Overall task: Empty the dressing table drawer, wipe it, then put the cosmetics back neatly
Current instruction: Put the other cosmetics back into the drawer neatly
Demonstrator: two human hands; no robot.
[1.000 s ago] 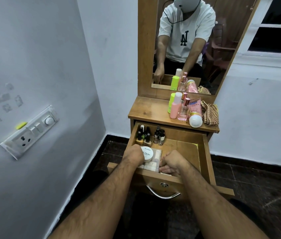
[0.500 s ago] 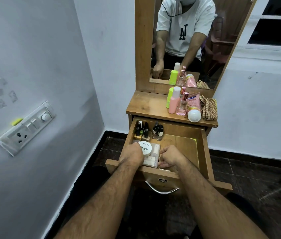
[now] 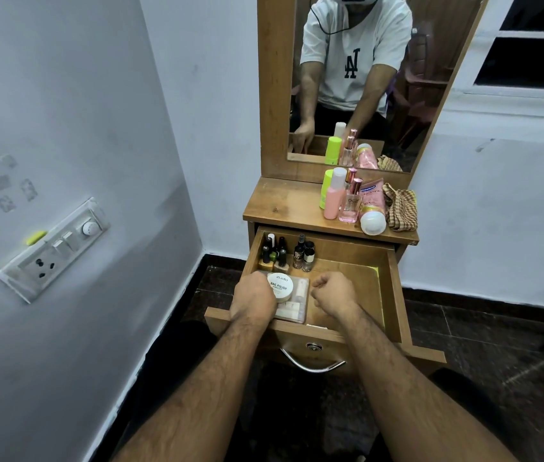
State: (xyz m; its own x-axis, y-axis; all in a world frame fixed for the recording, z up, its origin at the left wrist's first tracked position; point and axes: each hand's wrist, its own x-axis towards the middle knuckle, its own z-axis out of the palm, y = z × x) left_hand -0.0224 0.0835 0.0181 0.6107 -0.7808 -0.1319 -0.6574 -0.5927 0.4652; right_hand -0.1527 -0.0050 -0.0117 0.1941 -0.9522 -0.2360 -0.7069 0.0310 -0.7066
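The wooden drawer (image 3: 394, 295) of the dressing table is pulled out. At its front left lies a clear plastic box (image 3: 298, 306) with a white round nail polish remover jar (image 3: 282, 285) on top. My left hand (image 3: 254, 296) is closed over the box's left edge, against the jar. Just right of the box, my right hand (image 3: 334, 291) is curled into a fist with nothing visible in it. Several nail polish bottles (image 3: 274, 253) stand in the back left corner, with two small bottles (image 3: 304, 255) beside them.
On the table top stand a green bottle (image 3: 325, 190), a pink bottle (image 3: 334, 200), a perfume bottle (image 3: 350, 205), a pink tube (image 3: 372, 206) and a checked cloth (image 3: 401, 208). Behind them is a mirror (image 3: 357, 78). A switch panel (image 3: 57, 248) is on the left wall.
My right hand has come off the clear box's right side and now sits a little apart from it. My left hand stays at the box and jar.
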